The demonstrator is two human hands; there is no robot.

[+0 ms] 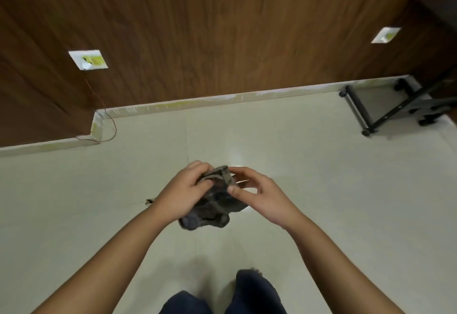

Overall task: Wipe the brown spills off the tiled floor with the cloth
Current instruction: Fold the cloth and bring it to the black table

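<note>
My left hand (184, 193) grips the cloth (214, 202) and my right hand (257, 195) pinches its upper edge; it hangs above the tiled floor (321, 190). I should fold it into a flat pad first. Just left of the cloth lies a brown mark (149, 201); a wheeled black stand (357, 109) is well right of it, not in the way.

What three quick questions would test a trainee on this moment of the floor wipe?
1. True or false: the cloth lies flat on the tiled floor.
2. How many hands grip the cloth? A) one B) both C) neither
3. Fill in: the black wheeled stand sits at the floor's far ___ side.
Key: 1 false, it is held up; 2 B, left hand and right hand; 3 right.
</note>
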